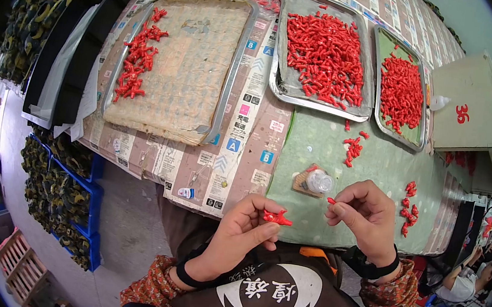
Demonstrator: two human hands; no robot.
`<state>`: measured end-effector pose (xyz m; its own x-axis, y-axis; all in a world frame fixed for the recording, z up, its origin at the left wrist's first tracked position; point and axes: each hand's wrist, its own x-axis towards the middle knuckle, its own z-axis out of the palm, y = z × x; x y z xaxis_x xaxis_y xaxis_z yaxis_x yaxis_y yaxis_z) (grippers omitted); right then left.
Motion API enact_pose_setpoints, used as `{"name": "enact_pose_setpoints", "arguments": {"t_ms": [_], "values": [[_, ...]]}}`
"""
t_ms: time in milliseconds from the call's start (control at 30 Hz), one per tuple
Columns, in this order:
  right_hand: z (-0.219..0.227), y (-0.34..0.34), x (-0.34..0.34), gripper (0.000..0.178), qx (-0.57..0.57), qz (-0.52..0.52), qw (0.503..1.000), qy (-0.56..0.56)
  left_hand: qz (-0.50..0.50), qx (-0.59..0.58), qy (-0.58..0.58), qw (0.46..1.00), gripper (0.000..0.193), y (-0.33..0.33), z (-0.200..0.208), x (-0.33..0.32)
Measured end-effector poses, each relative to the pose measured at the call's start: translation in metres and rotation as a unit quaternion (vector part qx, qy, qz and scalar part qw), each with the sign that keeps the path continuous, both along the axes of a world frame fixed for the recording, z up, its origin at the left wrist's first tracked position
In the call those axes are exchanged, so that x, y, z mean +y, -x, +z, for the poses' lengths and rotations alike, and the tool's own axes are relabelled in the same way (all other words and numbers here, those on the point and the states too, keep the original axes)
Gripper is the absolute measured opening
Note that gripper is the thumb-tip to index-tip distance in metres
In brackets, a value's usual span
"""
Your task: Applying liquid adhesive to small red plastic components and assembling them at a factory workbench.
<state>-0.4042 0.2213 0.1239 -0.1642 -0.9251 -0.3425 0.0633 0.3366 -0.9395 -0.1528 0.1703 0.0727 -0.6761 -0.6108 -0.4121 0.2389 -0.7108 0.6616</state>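
Note:
My left hand (243, 229) pinches a small red plastic figure (277, 217) between thumb and fingers, over the near edge of the green mat. My right hand (369, 219) is closed on a tiny red plastic part (331, 201), a short gap to the right of the figure. Between and beyond my hands stands a small clear bottle (320, 181) on a piece of cardboard (301, 182). Several loose red parts (352, 150) lie on the green mat (377, 174) beyond it. More red pieces (409, 211) lie right of my right hand.
A cloth-lined tray (215, 77) at left carries a row of red figures (138, 59). Two metal trays heaped with red parts (325, 56) (400, 92) stand at the back. A pale box (476, 101) rises at right. Blue crates (93, 212) of dark pieces stand at left.

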Motion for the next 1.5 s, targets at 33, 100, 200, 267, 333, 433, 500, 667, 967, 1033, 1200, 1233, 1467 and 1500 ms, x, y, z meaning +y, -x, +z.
{"name": "enact_pose_setpoints", "arguments": {"t_ms": [33,100,200,267,333,433,500,667,967,1033,1200,1233,1467,1500], "values": [[-0.002,0.001,0.002,0.01,-0.003,0.007,1.0,0.018,-0.001,-0.001,0.001,1.0,0.026,0.001,0.002,0.0],[-0.004,0.001,0.005,0.01,-0.008,0.014,0.999,0.038,-0.006,0.0,-0.005,1.0,0.027,0.003,0.006,0.0],[-0.006,-0.001,0.008,0.009,-0.017,0.009,0.998,0.055,-0.011,0.003,0.002,1.0,0.028,0.004,0.006,0.001],[-0.008,-0.001,0.012,0.011,-0.001,-0.001,0.996,0.088,-0.018,0.006,0.0,1.0,0.028,0.006,0.005,0.003],[-0.009,-0.001,0.013,0.013,0.039,0.018,0.992,0.12,-0.017,0.008,-0.002,1.0,0.028,0.006,0.004,0.005],[-0.01,0.0,0.015,0.019,0.11,0.044,0.977,0.175,-0.024,0.005,0.002,1.0,0.028,0.008,0.003,0.008],[-0.011,0.0,0.017,0.022,0.139,0.051,0.969,0.199,0.001,0.007,0.007,1.0,0.028,0.013,0.004,0.011],[-0.008,0.001,0.019,0.028,0.214,0.093,0.938,0.257,-0.001,0.01,0.004,1.0,0.027,0.016,0.006,0.013],[-0.009,-0.002,0.024,0.027,0.241,0.094,0.926,0.275,0.001,-0.016,0.017,1.0,0.026,0.016,0.005,0.017],[-0.009,-0.004,0.023,0.024,0.231,0.083,0.935,0.257,-0.004,-0.018,0.015,1.0,0.026,0.015,0.006,0.017],[-0.004,-0.018,0.026,0.02,0.169,0.071,0.96,0.212,0.014,0.027,-0.099,0.995,0.021,0.016,0.008,0.019],[-0.003,-0.02,0.027,0.019,0.162,0.082,0.96,0.213,0.011,0.023,-0.099,0.995,0.021,0.014,0.004,0.018],[-0.004,-0.029,0.031,0.015,0.136,0.077,0.97,0.189,0.032,0.146,-0.259,0.954,0.022,0.014,-0.001,0.018],[-0.005,-0.03,0.031,0.015,0.135,0.073,0.97,0.189,0.032,0.161,-0.284,0.945,0.021,0.015,-0.001,0.018]]}}
